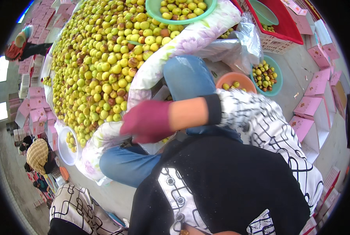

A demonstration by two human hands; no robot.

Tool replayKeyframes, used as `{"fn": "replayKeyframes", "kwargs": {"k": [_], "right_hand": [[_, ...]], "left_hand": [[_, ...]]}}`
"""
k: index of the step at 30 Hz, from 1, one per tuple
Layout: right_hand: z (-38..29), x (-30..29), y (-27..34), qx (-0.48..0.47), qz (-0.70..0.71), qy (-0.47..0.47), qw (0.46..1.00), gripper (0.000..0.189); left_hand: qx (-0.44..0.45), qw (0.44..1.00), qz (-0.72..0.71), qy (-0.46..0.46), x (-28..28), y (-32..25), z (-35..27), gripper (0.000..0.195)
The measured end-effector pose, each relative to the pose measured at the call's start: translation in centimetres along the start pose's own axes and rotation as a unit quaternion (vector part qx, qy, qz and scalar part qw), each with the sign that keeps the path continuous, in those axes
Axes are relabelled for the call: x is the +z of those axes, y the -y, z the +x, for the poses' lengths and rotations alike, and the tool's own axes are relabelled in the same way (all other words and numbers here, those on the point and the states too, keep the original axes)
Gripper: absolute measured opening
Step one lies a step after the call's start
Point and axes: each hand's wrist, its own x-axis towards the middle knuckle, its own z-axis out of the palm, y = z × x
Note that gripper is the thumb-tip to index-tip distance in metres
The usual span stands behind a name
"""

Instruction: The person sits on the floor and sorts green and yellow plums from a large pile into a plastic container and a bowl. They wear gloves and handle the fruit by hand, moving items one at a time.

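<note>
My right hand (147, 122), in a maroon glove, is over my lap, in front of the edge of a floral padded roll (145, 76). It is blurred and its fingers are hidden, so I cannot tell whether it holds anything. My left hand is out of view; only the patterned left sleeve (72, 202) and its black cuff show at the lower left. Beyond the roll spreads a large heap of yellow-green jujubes (104, 61), some with brown patches. Below the glove, partly hidden, are a pale container (150, 148) and a few more jujubes.
A green basin (180, 21) of jujubes sits on the heap. To the right are an orange bowl (236, 77), a teal basin (276, 85) and a crate (276, 41). A white basin (62, 147) stands left. Pink cartons (308, 107) line the right; people (37, 155) are at left.
</note>
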Motion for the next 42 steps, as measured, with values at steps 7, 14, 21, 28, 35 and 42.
{"fn": "replayKeyframes", "kwargs": {"k": [7,14,21,28,35,42], "right_hand": [[10.7,7.2,2.2,-0.151,-0.177,0.480,0.846,0.036],[10.2,11.4,0.4,-0.062,-0.124,0.485,0.864,0.035],[9.1,12.9,-2.5,-0.024,-0.079,0.484,0.871,0.033],[7.1,12.1,-6.3,0.010,-0.043,0.490,0.871,0.032],[9.3,15.1,-5.2,0.009,-0.058,0.466,0.883,0.031],[9.1,15.6,-4.7,0.018,-0.071,0.457,0.887,0.031]], "left_hand": [[-0.029,0.996,-0.041,-0.074,-4.2,4.2,-0.9,0.018],[-0.163,0.904,-0.074,-0.388,-14.0,11.4,-2.3,0.014],[-0.202,0.936,0.110,-0.268,-9.7,32.4,2.6,0.024],[-0.246,0.951,0.175,-0.060,-6.4,38.4,5.2,0.031],[-0.509,0.814,-0.209,-0.185,-14.4,39.9,-4.7,0.019],[-0.308,0.766,-0.450,-0.342,-14.0,38.4,-9.3,0.040]]}}
